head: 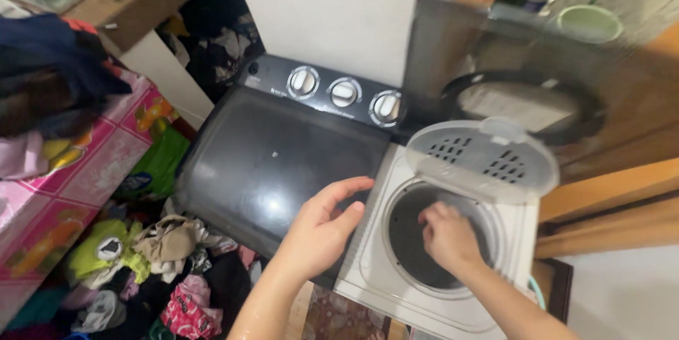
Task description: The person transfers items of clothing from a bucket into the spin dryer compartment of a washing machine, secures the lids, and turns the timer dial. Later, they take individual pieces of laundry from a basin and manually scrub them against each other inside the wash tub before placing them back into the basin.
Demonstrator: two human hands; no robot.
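I am looking down on a twin-tub washing machine (283, 163). The spin tub (431, 237) sits at its right end, a round dark well ringed by a pale plastic collar, set in a white top panel. My right hand (447, 237) reaches down into that opening, its fingers (433, 214) curled loosely inward. I cannot tell whether they grip anything, because the inside of the tub is dark and the hand is a little blurred. My left hand (322, 230) lies flat on the right edge of the dark wash lid (272, 159), fingers (346, 188) spread and relaxed, holding nothing.

The wash lid is a broad, smooth, glossy sheet of smoked plastic that throws back soft reflections. Behind it runs a black control panel with three round silver-rimmed dials (344, 92). Over the spin tub, a translucent inner cover (484, 156) stands tilted up; it is a rounded milky disc with two patches of short slots. Behind it the grey outer lid (442, 50) is raised and blurred.

A heap of crumpled clothes (163, 269) in green, beige, pink and black lies on the floor to the left of the machine. Beside it stands a pink flowered storage box (92, 163), cut off by the frame edge. At upper right a pale green cup (589, 23) is out of focus on a wooden shelf.
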